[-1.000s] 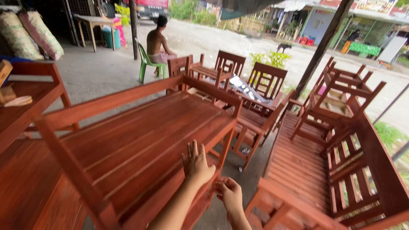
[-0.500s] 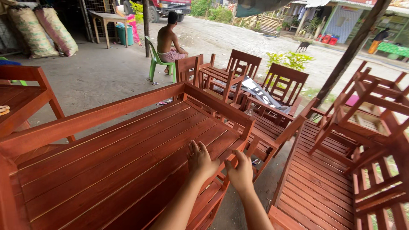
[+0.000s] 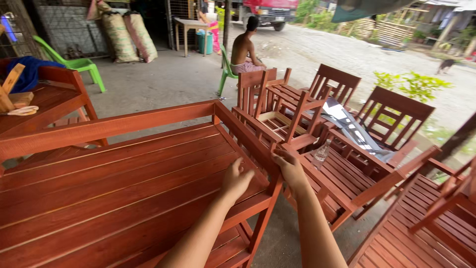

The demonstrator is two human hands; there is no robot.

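Both forearms enter from 6 o'clock. Left hand (image 3: 237, 179) lies palm-down on the slats of the red-brown wooden bench (image 3: 124, 173), fingers curled loosely over the inner face of its end rail; not clenched. Right hand (image 3: 289, 166), just beside it at 3 o'clock, has fingers wrapped over the top corner of that end rail, gripping the wood. The bench fills the frame from centre out to 9 o'clock, slats running lengthwise, back rail along the far edge.

At 3 o'clock, a clear plastic bottle (image 3: 321, 153) stands on a slatted seat. At 1 o'clock, stacked wooden chairs (image 3: 277, 106), one upturned. At 12 o'clock, a shirtless person (image 3: 246, 52) sits on a green plastic chair (image 3: 227, 72). At 11 o'clock, filled sacks (image 3: 130, 34) lean against a wall.
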